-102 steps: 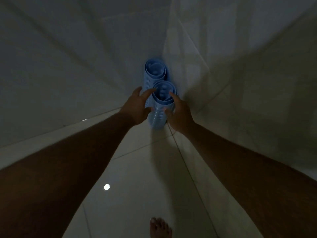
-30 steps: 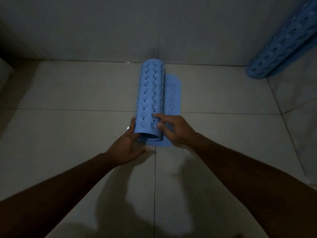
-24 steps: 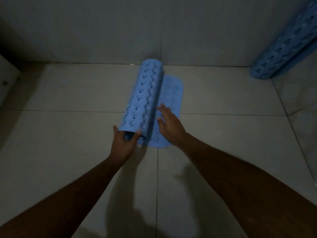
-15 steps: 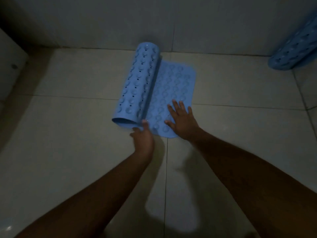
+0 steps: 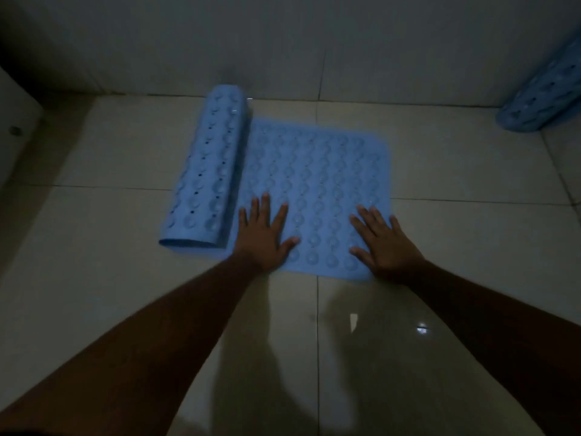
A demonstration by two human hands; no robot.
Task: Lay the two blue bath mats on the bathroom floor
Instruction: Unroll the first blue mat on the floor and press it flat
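A blue bath mat (image 5: 317, 171) with round bumps lies half unrolled on the pale tiled floor. Its flat part spreads to the right, and its rolled part (image 5: 207, 171) rests at the left. My left hand (image 5: 262, 236) lies flat on the mat's near left area, fingers spread, just right of the roll. My right hand (image 5: 385, 243) presses flat on the near right corner. Neither hand grips anything. A second blue mat (image 5: 544, 92), still rolled, leans in the far right corner.
A tiled wall (image 5: 283, 42) runs along the far side just behind the mat. A white fixture (image 5: 15, 130) juts in at the left edge. The glossy floor tiles (image 5: 314, 341) reflect light near my arms.
The mat has unrolled further to the left, and its flat part is much wider. My left hand let go of the roll and now rests flat. My right hand shifted to the right corner.
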